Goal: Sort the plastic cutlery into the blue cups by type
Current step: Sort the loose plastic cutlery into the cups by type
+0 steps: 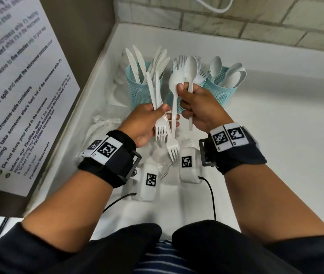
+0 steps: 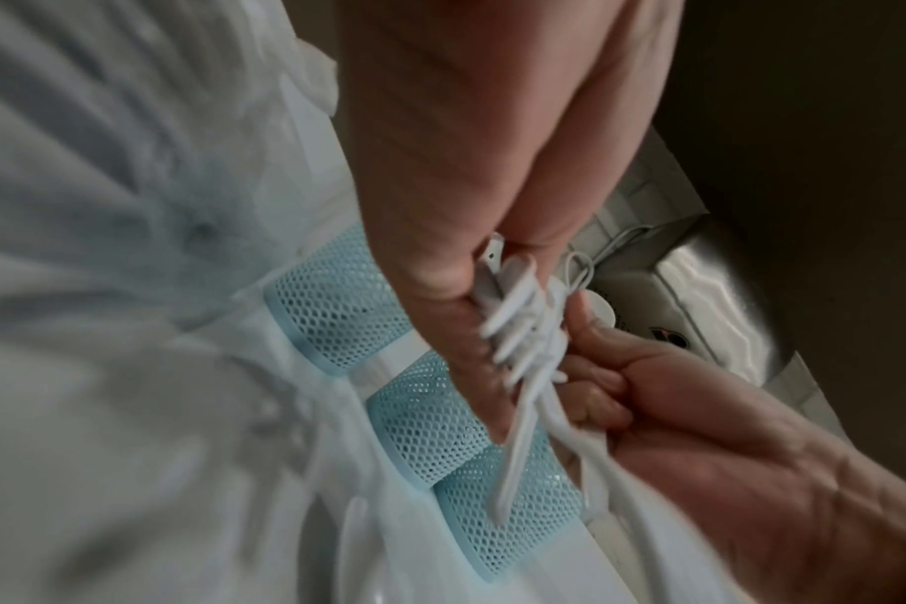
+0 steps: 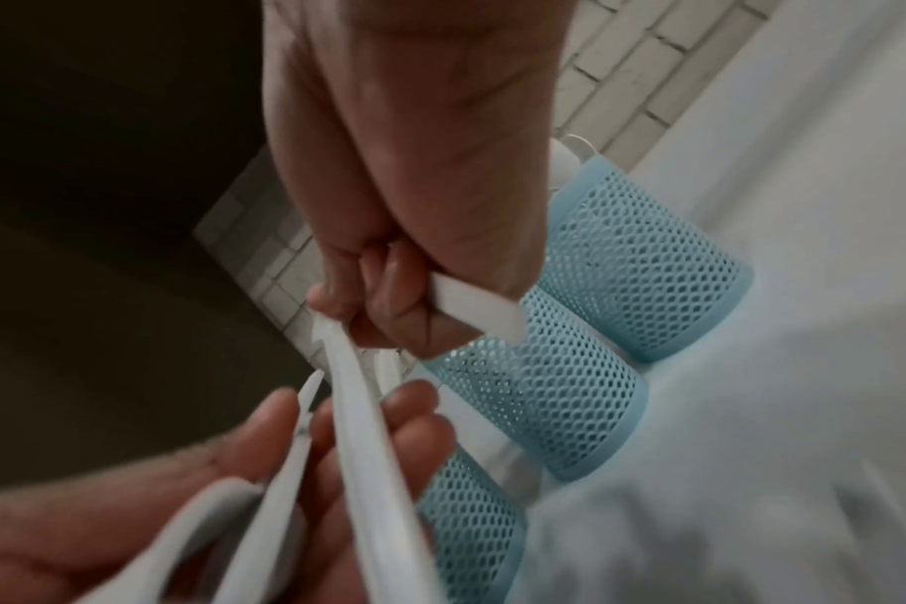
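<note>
Meanwhile left hand (image 1: 147, 119) grips forks (image 1: 162, 131); right hand (image 1: 200, 107) clasps two spoons (image 1: 190, 68).

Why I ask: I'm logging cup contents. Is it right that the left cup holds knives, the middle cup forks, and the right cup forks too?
Not quite. The right cup holds spoons, not forks; the head view shows their rounded bowls above its rim. The left cup does hold knives, and the middle cup forks.

Smooth white plastic cutlery (image 1: 174, 107), blue perforated mesh cups (image 1: 137, 89), matt brick wall (image 1: 236, 20), black cloth wristbands (image 1: 115, 167)
</note>
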